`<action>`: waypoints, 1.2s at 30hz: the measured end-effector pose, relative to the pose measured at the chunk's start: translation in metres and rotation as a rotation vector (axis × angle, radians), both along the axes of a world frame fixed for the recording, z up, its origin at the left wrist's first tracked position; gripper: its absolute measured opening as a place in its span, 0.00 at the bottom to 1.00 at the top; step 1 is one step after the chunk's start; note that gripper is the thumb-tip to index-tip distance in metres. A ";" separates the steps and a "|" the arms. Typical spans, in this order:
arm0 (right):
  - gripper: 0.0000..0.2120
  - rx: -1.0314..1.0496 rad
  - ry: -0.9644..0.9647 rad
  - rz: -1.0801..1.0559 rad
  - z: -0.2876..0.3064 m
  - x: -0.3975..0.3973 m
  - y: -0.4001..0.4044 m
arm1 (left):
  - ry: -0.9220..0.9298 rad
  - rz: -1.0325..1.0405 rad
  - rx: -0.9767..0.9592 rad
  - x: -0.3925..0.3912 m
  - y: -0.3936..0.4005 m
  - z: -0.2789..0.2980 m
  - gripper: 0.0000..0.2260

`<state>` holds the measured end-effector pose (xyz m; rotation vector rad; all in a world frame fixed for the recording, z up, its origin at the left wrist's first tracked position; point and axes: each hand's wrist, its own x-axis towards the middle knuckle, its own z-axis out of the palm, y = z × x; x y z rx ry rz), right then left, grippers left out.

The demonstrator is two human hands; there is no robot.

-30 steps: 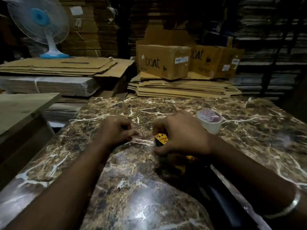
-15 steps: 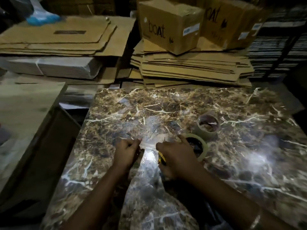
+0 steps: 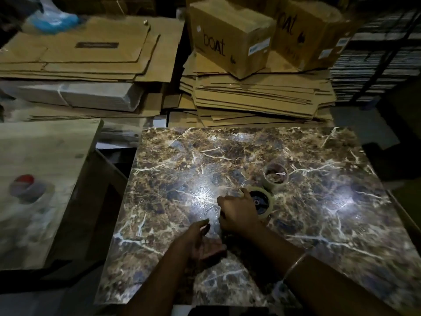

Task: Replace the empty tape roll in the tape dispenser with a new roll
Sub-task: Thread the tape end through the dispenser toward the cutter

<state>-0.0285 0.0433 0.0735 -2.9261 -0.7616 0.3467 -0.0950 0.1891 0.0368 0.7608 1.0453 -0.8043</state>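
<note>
My right hand (image 3: 238,213) grips the tape dispenser on the marble table (image 3: 330,224) and hides most of it. Only the tape roll (image 3: 267,201) on the dispenser's black hub shows, just right of my knuckles. A second, thin pale roll (image 3: 265,181) lies flat on the table just behind it. My left hand (image 3: 202,241) hovers close to the left of my right wrist, palm turned up and fingers apart, holding nothing. A shiny strip of clear tape (image 3: 213,213) lies between the two hands; where it ends is unclear.
A wooden board (image 3: 45,156) at the left carries a blurred roll with a red centre (image 3: 26,188). A dark gap separates the board from the table. Flattened cardboard stacks (image 3: 250,96) and two "boat" boxes (image 3: 230,39) stand behind the table's far edge.
My left hand has let go of the tape end, dropped back toward me and opened. My right hand stays on the dispenser. The camera has tilted further down.
</note>
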 end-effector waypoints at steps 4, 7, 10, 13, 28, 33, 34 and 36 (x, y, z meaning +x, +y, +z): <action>0.08 -0.022 -0.007 -0.019 -0.002 -0.001 0.003 | 0.008 0.099 -0.114 -0.003 -0.005 -0.003 0.07; 0.09 -0.026 -0.011 -0.028 -0.003 0.000 0.006 | -0.006 0.164 -0.193 0.000 -0.010 -0.003 0.05; 0.08 -0.033 -0.010 -0.046 -0.005 0.000 0.007 | -0.017 0.228 -0.218 0.005 -0.013 -0.002 0.09; 0.08 0.005 -0.014 -0.058 -0.005 0.000 0.006 | 0.005 0.279 -0.210 0.007 -0.008 -0.005 0.10; 0.09 -0.120 0.079 -0.035 0.012 0.002 0.014 | -0.013 0.274 -0.264 0.005 -0.017 -0.016 0.10; 0.11 -0.121 0.049 0.011 0.010 0.001 0.012 | 0.010 0.309 -0.216 0.001 -0.018 -0.020 0.16; 0.10 -0.110 0.048 0.019 0.010 0.002 0.013 | 0.015 0.322 -0.208 0.000 -0.017 -0.023 0.17; 0.10 -0.095 0.060 0.033 0.010 0.005 0.014 | 0.003 0.316 -0.154 -0.002 -0.018 -0.022 0.16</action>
